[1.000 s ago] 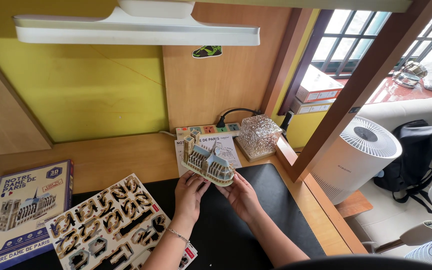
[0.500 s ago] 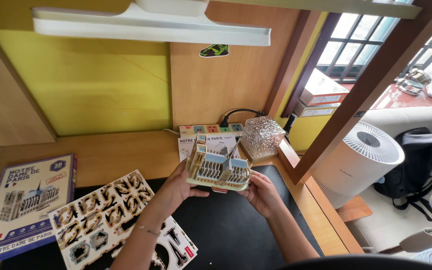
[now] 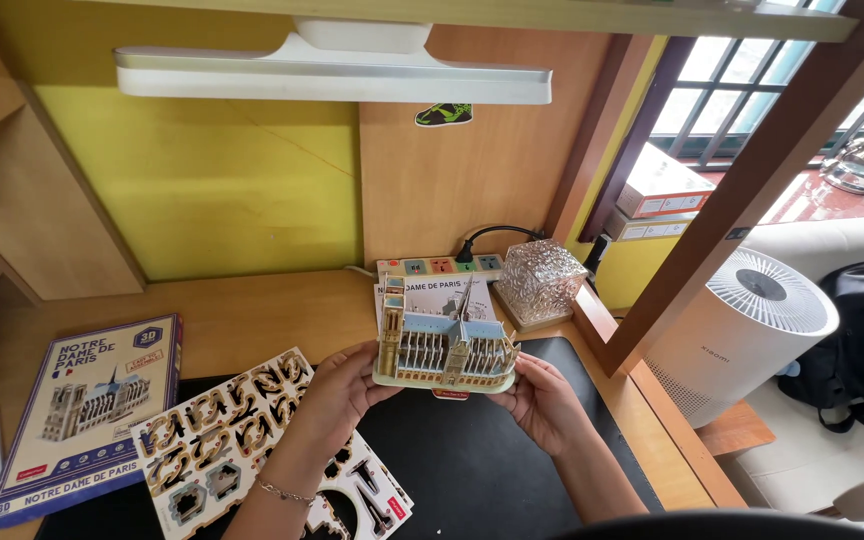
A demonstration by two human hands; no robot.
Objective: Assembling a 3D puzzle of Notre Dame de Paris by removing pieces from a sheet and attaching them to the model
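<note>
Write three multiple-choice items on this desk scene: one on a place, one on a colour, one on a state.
1. Where does the puzzle box lie?
A. left of the punched-out sheet
B. on the window sill
C. under the lamp

2. What colour is the desk mat?
A. white
B. black
C. red

3. How is the cathedral model held?
A. lying on its side on the mat
B. in one hand only
C. upright, lifted between the left hand and the right hand

Answers:
1 A: the box sits at the desk's left, beside the sheet.
2 B: the mat under the hands is black.
3 C: a hand grips each end of the base, clear of the mat.
</note>
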